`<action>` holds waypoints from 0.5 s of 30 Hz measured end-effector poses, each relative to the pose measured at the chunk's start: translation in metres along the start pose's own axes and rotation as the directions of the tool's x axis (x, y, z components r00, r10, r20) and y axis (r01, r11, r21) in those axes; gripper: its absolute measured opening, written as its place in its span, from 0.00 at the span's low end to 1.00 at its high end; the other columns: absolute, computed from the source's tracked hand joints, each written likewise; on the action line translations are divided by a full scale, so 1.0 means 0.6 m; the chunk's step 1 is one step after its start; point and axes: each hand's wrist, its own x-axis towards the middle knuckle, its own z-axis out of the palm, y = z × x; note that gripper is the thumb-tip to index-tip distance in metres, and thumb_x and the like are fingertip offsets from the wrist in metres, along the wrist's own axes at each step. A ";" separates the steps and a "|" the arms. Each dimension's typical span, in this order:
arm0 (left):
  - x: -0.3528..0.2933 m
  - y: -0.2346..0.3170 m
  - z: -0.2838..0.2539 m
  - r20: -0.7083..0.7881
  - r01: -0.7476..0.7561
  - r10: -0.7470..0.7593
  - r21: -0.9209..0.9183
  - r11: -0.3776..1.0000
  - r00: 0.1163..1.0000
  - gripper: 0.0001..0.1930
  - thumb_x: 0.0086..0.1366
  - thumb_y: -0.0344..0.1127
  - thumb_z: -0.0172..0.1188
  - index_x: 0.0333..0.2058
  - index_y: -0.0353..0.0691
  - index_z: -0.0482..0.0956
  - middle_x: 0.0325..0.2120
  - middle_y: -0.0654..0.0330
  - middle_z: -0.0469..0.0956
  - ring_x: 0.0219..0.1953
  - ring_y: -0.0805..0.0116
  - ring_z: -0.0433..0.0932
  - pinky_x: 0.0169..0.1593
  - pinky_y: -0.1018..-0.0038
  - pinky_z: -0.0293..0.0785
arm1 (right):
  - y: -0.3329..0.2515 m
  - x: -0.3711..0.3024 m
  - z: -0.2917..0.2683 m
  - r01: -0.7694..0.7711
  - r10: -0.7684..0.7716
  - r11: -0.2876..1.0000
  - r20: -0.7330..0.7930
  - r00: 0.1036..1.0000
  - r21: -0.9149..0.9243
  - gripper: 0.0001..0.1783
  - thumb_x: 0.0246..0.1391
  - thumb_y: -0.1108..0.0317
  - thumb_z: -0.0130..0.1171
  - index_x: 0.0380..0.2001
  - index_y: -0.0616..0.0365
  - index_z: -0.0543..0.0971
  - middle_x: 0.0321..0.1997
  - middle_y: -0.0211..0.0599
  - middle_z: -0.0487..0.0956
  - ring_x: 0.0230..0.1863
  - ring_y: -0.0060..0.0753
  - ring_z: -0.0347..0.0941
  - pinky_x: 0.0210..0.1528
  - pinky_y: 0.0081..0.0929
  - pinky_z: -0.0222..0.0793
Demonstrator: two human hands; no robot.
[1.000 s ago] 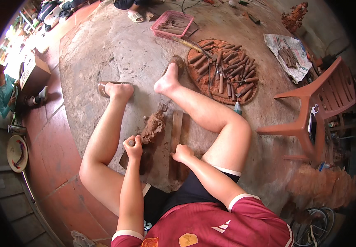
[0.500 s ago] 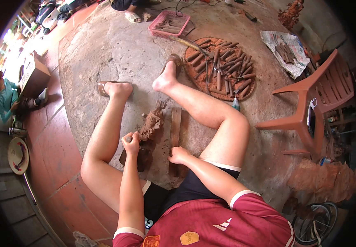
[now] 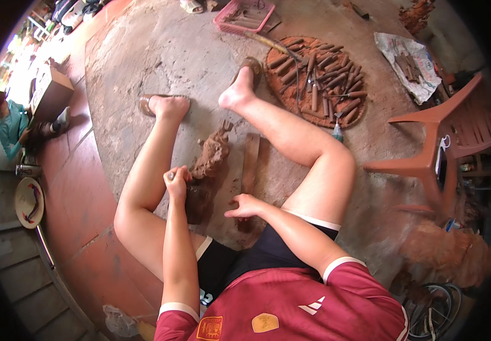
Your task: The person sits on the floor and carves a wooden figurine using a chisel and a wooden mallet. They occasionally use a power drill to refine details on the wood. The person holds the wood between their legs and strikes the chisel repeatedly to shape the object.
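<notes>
Between my bare legs a rough brown carved wood piece (image 3: 212,152) lies on the floor, its narrower end pointing away from me. My left hand (image 3: 177,182) is closed in a fist beside its near end, around a tool handle whose round butt shows on top; the tool's working end is hidden. A dark block (image 3: 200,202) sits just under and right of that fist. To the right lies a long, flat wooden bar (image 3: 250,162). Over the bar's near end is my right hand (image 3: 246,206), fingers partly stretched toward the left, with nothing visible in them.
Many wood-handled carving tools (image 3: 326,77) lie on a round mat of reddish shavings beyond my right leg. A pink basket (image 3: 240,28) stands farther back. At right are a brown plastic chair (image 3: 427,116) and a white sack (image 3: 396,48). Another person (image 3: 11,128) sits far left.
My right hand has come away from the bar's side and shifted left, its fingers now stretched out. My left hand keeps its grip beside the carved piece. The whole view has tilted slightly.
</notes>
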 end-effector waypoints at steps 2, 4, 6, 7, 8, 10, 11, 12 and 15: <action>-0.006 0.020 -0.006 -0.045 0.081 -0.089 -0.161 0.984 0.995 0.17 0.57 0.24 0.54 0.10 0.40 0.63 0.11 0.64 0.61 0.15 0.70 0.61 0.23 0.71 0.64 | 0.007 0.008 0.005 0.075 -0.078 0.995 0.043 0.996 0.065 0.57 0.39 0.37 0.69 0.61 0.73 0.63 0.37 0.53 0.81 0.26 0.33 0.79 0.32 0.30 0.76; -0.016 0.016 -0.015 -0.087 0.122 -0.160 -0.338 0.933 0.983 0.16 0.57 0.28 0.54 0.13 0.44 0.61 0.12 0.65 0.58 0.19 0.68 0.61 0.29 0.67 0.66 | 0.009 0.016 0.011 0.127 -0.139 0.970 0.045 0.989 0.206 0.65 0.33 0.33 0.71 0.64 0.71 0.58 0.59 0.59 0.69 0.55 0.43 0.68 0.58 0.33 0.63; -0.022 0.011 -0.006 0.065 0.247 -0.261 -0.595 0.764 0.963 0.17 0.56 0.31 0.53 0.13 0.47 0.57 0.12 0.65 0.57 0.21 0.68 0.61 0.34 0.67 0.65 | -0.018 -0.013 0.005 0.237 -0.240 0.902 -0.037 0.970 0.361 0.66 0.31 0.37 0.75 0.65 0.68 0.55 0.65 0.56 0.64 0.68 0.45 0.58 0.69 0.35 0.52; -0.028 0.008 0.006 0.071 0.255 -0.268 -0.607 0.752 0.961 0.18 0.56 0.32 0.53 0.13 0.48 0.56 0.12 0.66 0.56 0.21 0.67 0.60 0.36 0.67 0.64 | -0.009 0.003 0.008 0.235 -0.240 0.884 -0.039 0.970 0.403 0.65 0.29 0.41 0.78 0.64 0.66 0.56 0.65 0.53 0.64 0.67 0.44 0.58 0.69 0.35 0.52; -0.032 0.018 0.036 0.096 0.275 -0.277 -0.620 0.734 0.956 0.18 0.56 0.32 0.52 0.13 0.49 0.54 0.11 0.67 0.56 0.21 0.67 0.59 0.37 0.67 0.62 | -0.018 -0.015 0.007 0.385 -0.344 0.769 -0.179 0.922 0.509 0.66 0.26 0.41 0.79 0.63 0.67 0.57 0.64 0.52 0.64 0.67 0.43 0.58 0.69 0.35 0.52; -0.016 -0.011 0.036 0.221 0.270 -0.162 -0.662 0.699 0.962 0.17 0.61 0.32 0.49 0.15 0.50 0.57 0.12 0.71 0.53 0.19 0.75 0.53 0.30 0.75 0.54 | 0.029 0.019 0.023 0.529 -0.380 0.742 -0.392 0.838 0.412 0.69 0.22 0.43 0.81 0.63 0.68 0.55 0.63 0.52 0.64 0.66 0.43 0.59 0.68 0.36 0.53; 0.008 -0.053 -0.008 0.411 0.374 -0.072 -0.727 0.575 0.909 0.11 0.62 0.34 0.48 0.19 0.45 0.63 0.15 0.67 0.60 0.22 0.72 0.60 0.33 0.73 0.60 | 0.017 0.009 0.034 0.549 -0.385 0.769 -0.448 0.807 0.327 0.67 0.23 0.43 0.80 0.62 0.68 0.56 0.62 0.52 0.66 0.65 0.44 0.61 0.67 0.37 0.54; 0.028 -0.095 -0.055 0.560 0.480 0.057 -0.754 0.449 0.826 0.09 0.63 0.35 0.47 0.24 0.41 0.70 0.19 0.62 0.68 0.25 0.69 0.66 0.36 0.70 0.65 | -0.012 -0.013 0.039 0.564 -0.402 0.792 -0.495 0.770 0.234 0.65 0.24 0.43 0.80 0.61 0.68 0.57 0.60 0.53 0.67 0.64 0.44 0.62 0.66 0.37 0.56; 0.016 -0.174 -0.079 0.301 0.417 -0.294 -0.738 0.530 0.907 0.18 0.65 0.41 0.42 0.44 0.34 0.71 0.37 0.51 0.74 0.40 0.57 0.73 0.50 0.59 0.69 | -0.052 -0.050 0.081 0.433 -0.349 0.900 -0.671 0.654 -0.045 0.65 0.24 0.43 0.79 0.60 0.70 0.57 0.58 0.58 0.68 0.60 0.52 0.65 0.64 0.40 0.59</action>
